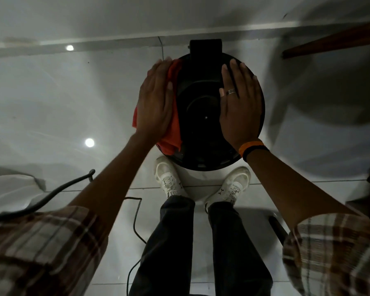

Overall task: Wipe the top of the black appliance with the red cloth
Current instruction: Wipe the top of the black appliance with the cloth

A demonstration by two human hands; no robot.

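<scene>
The black appliance is round on top and stands on the floor right in front of my feet. The red cloth lies over its left edge. My left hand presses flat on the cloth, fingers straight and together, pointing away from me. My right hand lies flat on the bare right side of the top, fingers extended, a ring on one finger and orange and black bands at the wrist. Most of the cloth is hidden under my left palm.
Glossy white floor tiles reflect ceiling lights. A thin black cable runs over the floor by my left leg, and a thicker dark cord lies to the left. A brown wooden piece juts in at upper right.
</scene>
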